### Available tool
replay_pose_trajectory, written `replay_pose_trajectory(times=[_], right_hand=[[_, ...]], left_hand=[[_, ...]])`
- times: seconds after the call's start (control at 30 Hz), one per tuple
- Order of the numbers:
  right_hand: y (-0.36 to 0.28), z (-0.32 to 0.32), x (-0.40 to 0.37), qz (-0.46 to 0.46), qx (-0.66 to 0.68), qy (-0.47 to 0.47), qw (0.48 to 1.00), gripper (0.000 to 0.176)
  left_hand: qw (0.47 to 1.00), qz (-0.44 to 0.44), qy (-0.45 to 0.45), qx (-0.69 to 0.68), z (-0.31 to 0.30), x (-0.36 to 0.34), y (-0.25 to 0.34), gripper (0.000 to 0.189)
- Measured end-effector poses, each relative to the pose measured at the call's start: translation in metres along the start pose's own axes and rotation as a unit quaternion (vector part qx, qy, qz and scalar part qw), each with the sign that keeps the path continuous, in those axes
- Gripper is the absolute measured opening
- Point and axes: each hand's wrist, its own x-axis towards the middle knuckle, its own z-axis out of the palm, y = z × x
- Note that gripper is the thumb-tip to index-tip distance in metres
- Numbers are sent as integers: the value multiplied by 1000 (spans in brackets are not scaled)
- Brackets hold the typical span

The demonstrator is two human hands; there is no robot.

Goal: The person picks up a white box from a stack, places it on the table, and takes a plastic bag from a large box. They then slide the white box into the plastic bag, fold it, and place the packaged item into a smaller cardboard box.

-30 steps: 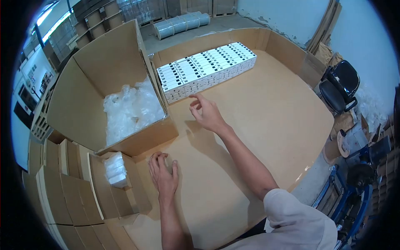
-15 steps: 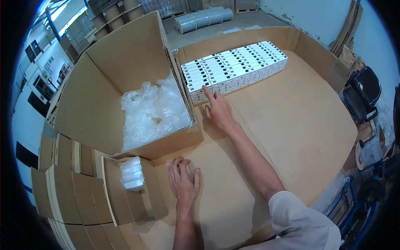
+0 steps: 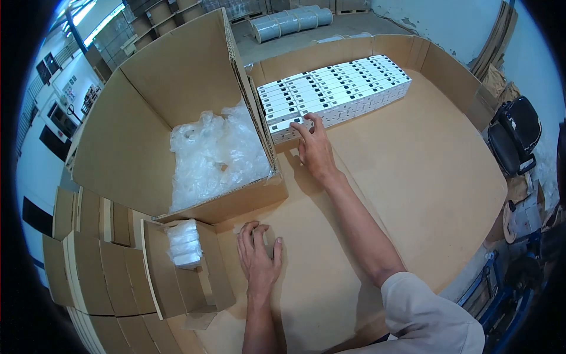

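At the front left corner of a block of small white boxes [image 3: 336,88] with dark square marks is my right hand [image 3: 316,150]. Its fingers are bent around the right end of the nearest white box [image 3: 284,127], which sits slightly apart from the row behind; the grip is partly hidden. My left hand [image 3: 257,259] rests on the brown cardboard surface [image 3: 330,253], fingers loosely curved and thumb apart, with nothing clearly held. Left of it, a small open carton [image 3: 218,265] contains several plastic-wrapped white packs [image 3: 185,245].
A large open carton [image 3: 147,88] filled with clear plastic bags [image 3: 215,156] stands left of the white boxes. Folded brown cartons [image 3: 112,271] are stacked at the lower left. A cardboard wall [image 3: 436,59] borders the far side; a black chair [image 3: 514,135] stands to the right.
My right hand's fingers have shifted around the nearest white box's end, and a gap now shows between that box and the row behind. My left hand stays nearly still.
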Motion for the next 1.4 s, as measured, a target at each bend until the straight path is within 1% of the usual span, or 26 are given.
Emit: replay_pose_trajectory(times=[0.1, 0.2, 0.3, 0.4, 0.5, 0.6, 0.7, 0.77, 0.83, 0.9, 0.97, 1.07, 1.17, 1.2, 1.3, 1.37, 1.4], right_hand=[[5, 2, 0, -26, 12, 22, 999, 47], [9, 3, 1, -41, 46, 34, 998, 45], [9, 2, 0, -25, 62, 49, 997, 39], [14, 2, 0, -46, 42, 41, 997, 36], [11, -3, -1, -44, 26, 30, 998, 36], [5, -17, -5, -76, 60, 37, 995, 34], [1, -29, -19, -37, 88, 5, 995, 31], [-3, -36, -31, -18, 108, 4, 994, 29], [-12, -46, -45, 13, 129, 2, 992, 27], [-26, -61, -59, 50, 149, -4, 988, 26], [-36, -74, -74, 61, 161, 2, 985, 24], [-47, -82, -96, 68, 160, 6, 985, 23], [-64, -89, -118, 77, 161, 2, 984, 23], [-73, -91, -125, 81, 165, -1, 983, 23], [-95, -94, -141, 115, 178, -62, 975, 27], [-107, -86, -151, 115, 194, -61, 972, 27], [-112, -82, -154, 112, 200, -60, 971, 27]], left_hand=[[1000, 5, 4, 4, 1, -1, -2, 38], [1000, 5, 5, -1, 2, 0, -2, 38], [1000, 3, 4, 1, 1, 0, -2, 38], [1000, 0, 5, 2, 1, -1, -1, 39], [1000, 5, 14, -2, 1, -2, -3, 38], [1000, 11, 24, -7, 3, -2, -5, 37], [999, 13, 33, -5, 4, -4, -8, 35], [999, 20, 36, -5, 3, -5, -8, 34], [999, 7, 35, -25, 2, -6, -8, 33], [998, -13, 33, -60, 2, -7, -11, 32], [993, -40, 30, -106, 2, -7, -17, 30], [970, -84, 29, -228, -3, -9, -17, 29], [968, -76, 21, -237, -7, -17, -22, 30], [959, -85, 19, -270, -9, -21, -24, 28], [921, -114, 13, -372, -13, -26, -34, 24], [880, -140, 9, -454, -7, -26, -46, 24], [877, -145, 3, -459, -11, -24, -43, 24]])
